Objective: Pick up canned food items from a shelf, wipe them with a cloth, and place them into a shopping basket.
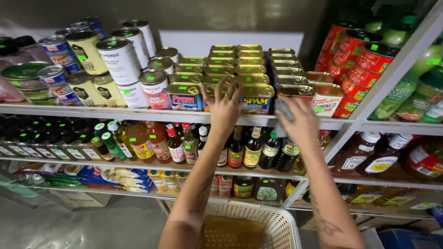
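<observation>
1. Head view, looking down: two bare forearms are raised to the top shelf (138, 112) of a white store rack.
2. Left hand (224, 107) is laid on a flat rectangular tin (213, 92) at the shelf's front edge, with its fingers (220, 87) spread wide over the tin's top and face; most of that tin is hidden by the hand.
3. Right hand (302, 117) is held just right of it, below a gold-topped tin (295, 91). A small grey thing (282, 109) is pinched in its narrow, curled fingers; what it is cannot be told.
4. Between the hands a blue and yellow tin (256, 98) is stood at the shelf edge, touching the covered tin's right side.
5. Left of the covered tin a blue and red tin (184, 96) is set, and behind all of these, rows of gold-lidded flat tins (235, 62) are stacked.
6. Round cans (121, 60) with green stickers are piled at the left of the shelf; red cans (364, 60) are stacked at the right.
7. On the shelf below, sauce bottles (175, 144) are lined up beneath the forearms.
8. At the bottom edge, a white plastic basket (281, 226) is seen, with the left forearm crossing its rim.
</observation>
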